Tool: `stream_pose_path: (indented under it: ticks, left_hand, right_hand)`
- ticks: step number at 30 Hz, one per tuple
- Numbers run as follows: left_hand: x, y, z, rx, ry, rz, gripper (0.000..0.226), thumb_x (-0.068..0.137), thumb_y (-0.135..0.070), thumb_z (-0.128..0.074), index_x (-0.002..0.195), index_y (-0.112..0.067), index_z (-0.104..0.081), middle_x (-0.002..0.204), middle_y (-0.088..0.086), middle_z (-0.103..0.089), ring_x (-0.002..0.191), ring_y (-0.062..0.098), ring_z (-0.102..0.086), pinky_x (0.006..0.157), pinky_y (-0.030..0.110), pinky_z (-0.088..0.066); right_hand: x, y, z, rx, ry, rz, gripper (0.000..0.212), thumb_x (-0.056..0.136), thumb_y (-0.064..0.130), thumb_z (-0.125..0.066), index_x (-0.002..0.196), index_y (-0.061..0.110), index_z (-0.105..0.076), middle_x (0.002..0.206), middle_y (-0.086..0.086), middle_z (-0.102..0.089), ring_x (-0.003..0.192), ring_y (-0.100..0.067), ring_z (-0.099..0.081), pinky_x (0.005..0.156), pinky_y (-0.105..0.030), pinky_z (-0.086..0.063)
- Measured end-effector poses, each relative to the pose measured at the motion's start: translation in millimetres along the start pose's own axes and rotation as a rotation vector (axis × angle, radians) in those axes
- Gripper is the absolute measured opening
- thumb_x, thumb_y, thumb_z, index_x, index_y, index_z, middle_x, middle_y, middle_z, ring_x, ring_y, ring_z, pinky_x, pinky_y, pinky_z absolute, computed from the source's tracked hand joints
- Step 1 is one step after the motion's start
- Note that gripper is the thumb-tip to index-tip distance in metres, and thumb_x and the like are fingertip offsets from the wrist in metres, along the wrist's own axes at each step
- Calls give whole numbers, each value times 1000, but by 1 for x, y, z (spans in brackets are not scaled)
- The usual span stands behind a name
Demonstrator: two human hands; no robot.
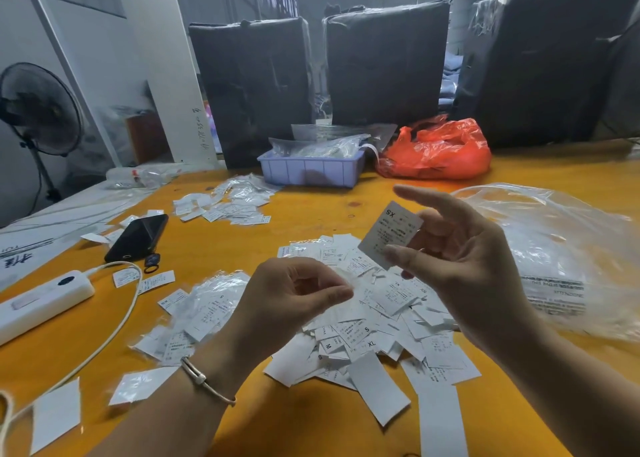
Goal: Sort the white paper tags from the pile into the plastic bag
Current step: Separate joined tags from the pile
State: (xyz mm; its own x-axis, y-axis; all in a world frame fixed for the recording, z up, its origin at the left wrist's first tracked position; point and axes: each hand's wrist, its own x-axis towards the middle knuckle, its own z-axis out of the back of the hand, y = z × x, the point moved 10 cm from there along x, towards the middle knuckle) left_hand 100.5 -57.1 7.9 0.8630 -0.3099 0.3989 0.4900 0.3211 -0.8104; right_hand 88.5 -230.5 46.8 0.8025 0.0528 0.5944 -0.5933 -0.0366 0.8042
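A pile of white paper tags (377, 321) lies on the orange table in front of me. My right hand (460, 259) is raised above the pile and pinches one white tag (389, 233), marked SX, between thumb and fingers. My left hand (291, 301) hovers over the pile's left side with fingers curled and nothing visible in them. A large clear plastic bag (561, 249) lies crumpled at the right of the table. A smaller clear bag with tags (207, 307) lies left of the pile.
A black phone (138, 237) and a white power strip (41, 301) with its cable lie at the left. Another heap of tags (228, 204), a lilac tray (311, 171) and a red plastic bag (436, 152) lie farther back. Black wrapped bales (384, 65) stand behind.
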Motion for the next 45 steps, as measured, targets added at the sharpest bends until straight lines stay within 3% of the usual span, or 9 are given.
stream_pose_path:
  ticks: [5,16,26,32,37,40,45]
  left_hand:
    - [0,-1,-6,19,46,0,12,73,-31,-76,80,-21,-77,73,-10,-73,66,5,-65,60,15,-49]
    - [-1,0,-5,-51,55,15,19,74,-30,-77,82,-13,-79,69,-4,-71,62,8,-62,57,18,-49]
    - [-1,10,-8,-134,102,127,16,77,-35,-79,80,-19,-79,69,3,-70,63,12,-61,62,32,-50]
    - [-1,12,-13,-142,129,161,16,76,-36,-75,81,-22,-80,67,-2,-70,59,9,-61,59,18,-49]
    - [-1,11,-13,-166,130,148,21,76,-42,-74,83,-23,-80,70,0,-72,61,10,-62,60,19,-50]
    - [-2,12,-13,-185,133,154,18,79,-37,-74,86,-22,-80,74,3,-73,65,13,-65,64,19,-51]
    - [-2,13,-16,-213,133,171,14,79,-33,-74,88,-24,-80,78,3,-75,68,12,-69,67,20,-54]
  right_hand:
    - [-6,4,-8,-27,-8,4,49,79,-14,-66,115,20,-65,88,-6,-73,76,-20,-71,62,-27,-57]
    - [-10,7,-16,-177,7,44,57,76,1,-77,126,19,-58,90,5,-71,79,-8,-72,65,-22,-58]
    - [-11,20,-21,-389,24,183,54,73,-6,-77,115,26,-65,95,8,-69,72,-3,-69,60,-19,-56]
    - [-12,14,-26,-430,95,162,44,81,-2,-71,112,29,-67,88,12,-70,73,-5,-67,61,-18,-54]
    - [-12,-4,-32,-463,176,54,38,94,7,-56,120,33,-65,98,14,-70,81,-14,-64,67,-36,-55]
    - [-13,-6,-35,-464,198,46,36,94,11,-57,123,31,-63,100,14,-69,84,-6,-62,69,-28,-52]
    - [-10,9,-20,-470,54,138,37,83,6,-71,115,24,-66,86,16,-68,82,-1,-63,61,-13,-49]
